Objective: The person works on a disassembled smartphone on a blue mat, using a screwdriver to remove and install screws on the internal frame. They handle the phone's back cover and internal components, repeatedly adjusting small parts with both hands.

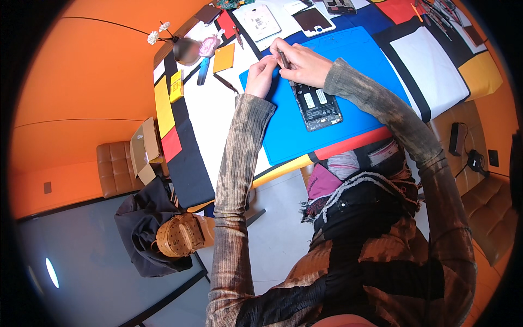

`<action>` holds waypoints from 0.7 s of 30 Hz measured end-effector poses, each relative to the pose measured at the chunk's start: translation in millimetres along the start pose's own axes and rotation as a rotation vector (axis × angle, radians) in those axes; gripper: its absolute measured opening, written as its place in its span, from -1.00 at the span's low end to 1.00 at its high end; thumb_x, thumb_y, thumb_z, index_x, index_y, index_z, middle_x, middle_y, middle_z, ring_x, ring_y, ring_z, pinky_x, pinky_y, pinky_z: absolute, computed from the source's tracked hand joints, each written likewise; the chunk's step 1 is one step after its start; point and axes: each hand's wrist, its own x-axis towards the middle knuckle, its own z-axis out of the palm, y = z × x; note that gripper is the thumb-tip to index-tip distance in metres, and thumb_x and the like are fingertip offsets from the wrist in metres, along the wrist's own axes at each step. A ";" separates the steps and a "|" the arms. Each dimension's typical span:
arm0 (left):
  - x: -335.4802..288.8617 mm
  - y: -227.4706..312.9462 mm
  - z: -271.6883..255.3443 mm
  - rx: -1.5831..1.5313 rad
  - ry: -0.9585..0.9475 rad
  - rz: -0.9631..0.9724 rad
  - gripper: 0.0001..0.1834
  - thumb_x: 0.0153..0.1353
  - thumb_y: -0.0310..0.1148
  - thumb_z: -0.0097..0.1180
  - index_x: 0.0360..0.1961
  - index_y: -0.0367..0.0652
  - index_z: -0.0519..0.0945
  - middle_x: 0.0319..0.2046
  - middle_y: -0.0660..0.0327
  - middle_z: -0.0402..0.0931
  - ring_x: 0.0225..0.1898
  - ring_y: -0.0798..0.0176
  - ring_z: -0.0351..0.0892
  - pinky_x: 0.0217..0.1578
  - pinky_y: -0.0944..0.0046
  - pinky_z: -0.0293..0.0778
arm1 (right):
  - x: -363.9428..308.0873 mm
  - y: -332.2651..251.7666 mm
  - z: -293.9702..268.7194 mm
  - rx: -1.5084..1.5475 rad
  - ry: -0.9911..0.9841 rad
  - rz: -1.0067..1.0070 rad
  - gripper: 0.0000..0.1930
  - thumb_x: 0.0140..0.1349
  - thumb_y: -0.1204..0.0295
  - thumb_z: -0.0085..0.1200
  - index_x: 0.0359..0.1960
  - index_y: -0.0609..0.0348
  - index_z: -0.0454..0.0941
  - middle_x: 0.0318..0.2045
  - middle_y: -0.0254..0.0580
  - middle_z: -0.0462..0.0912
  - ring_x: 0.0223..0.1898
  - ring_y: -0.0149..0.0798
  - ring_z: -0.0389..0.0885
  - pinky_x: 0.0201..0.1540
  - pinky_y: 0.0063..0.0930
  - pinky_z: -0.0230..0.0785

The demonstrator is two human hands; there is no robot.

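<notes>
An opened smartphone [317, 111] lies on a blue work mat [289, 143], its black inside with the battery and small white labels facing up. Over the phone's far end, my right hand [302, 62] is closed around a slim dark hand tool [283, 59] pointing down toward the phone. The tool's tip is too small to make out. Just left of it, my left hand [260, 77] has its fingers pinched together near the phone's far left corner. Whatever those fingers hold, if anything, is hidden. The two hands' fingertips are very close to each other.
Left of the mat lie dark tweezers [225, 83], an orange-yellow pad [224, 58], a blue tool [203, 71] and a yellow box [176, 86]. A round dark vase [186, 51] stands behind. White phone parts [261, 23] and several tools [438, 16] lie along the far side.
</notes>
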 end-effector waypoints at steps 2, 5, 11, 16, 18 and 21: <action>0.1 -0.1 -0.5 0.007 -0.004 -0.007 -0.71 0.33 -0.32 -0.10 -0.21 -0.32 0.59 -0.22 0.30 0.55 -0.16 0.46 0.44 -0.06 0.46 0.31 | 0.2 1.4 2.8 -0.051 0.065 -0.088 -0.72 0.08 0.45 -0.01 -0.22 0.14 0.18 -0.60 -0.19 0.37 -0.55 -0.19 0.40 -0.43 -0.30 0.27; 0.3 -0.5 -0.6 0.008 -0.002 -0.016 -0.70 0.33 -0.32 -0.10 -0.21 -0.33 0.59 -0.21 0.29 0.55 -0.16 0.46 0.45 -0.06 0.46 0.31 | 0.6 3.4 4.4 -0.080 0.095 -0.125 -0.72 0.07 0.47 -0.01 -0.23 0.19 0.18 -0.63 -0.13 0.40 -0.60 -0.12 0.46 -0.47 -0.26 0.29; 0.3 -1.7 -0.8 0.022 -0.004 0.011 -0.70 0.33 -0.33 -0.10 -0.21 -0.35 0.59 -0.20 0.26 0.56 -0.15 0.45 0.45 -0.05 0.45 0.31 | 0.7 4.2 5.3 -0.099 0.095 -0.121 -0.72 0.07 0.46 -0.01 -0.24 0.19 0.18 -0.63 -0.13 0.40 -0.59 -0.11 0.48 -0.47 -0.25 0.31; 1.2 -2.7 -1.4 0.018 -0.007 0.006 -0.70 0.33 -0.32 -0.10 -0.20 -0.35 0.59 -0.19 0.26 0.56 -0.14 0.44 0.46 -0.05 0.45 0.31 | 0.6 3.8 5.5 -0.105 0.106 -0.121 -0.72 0.07 0.46 -0.01 -0.24 0.18 0.18 -0.62 -0.13 0.41 -0.58 -0.10 0.49 -0.46 -0.25 0.31; 1.2 -2.8 -1.6 0.004 -0.007 0.000 -0.70 0.33 -0.32 -0.09 -0.20 -0.34 0.59 -0.19 0.27 0.56 -0.14 0.45 0.45 -0.05 0.45 0.31 | 0.4 3.6 4.9 -0.106 0.106 -0.118 -0.72 0.07 0.46 0.00 -0.23 0.18 0.18 -0.62 -0.14 0.40 -0.58 -0.11 0.49 -0.46 -0.25 0.31; 1.2 -3.2 -0.9 -0.016 0.000 0.002 -0.70 0.33 -0.32 -0.09 -0.19 -0.33 0.59 -0.19 0.27 0.56 -0.14 0.45 0.45 -0.05 0.45 0.31 | 0.0 2.9 4.1 -0.112 0.110 -0.119 -0.72 0.07 0.46 0.00 -0.23 0.18 0.18 -0.62 -0.14 0.40 -0.59 -0.12 0.48 -0.46 -0.26 0.31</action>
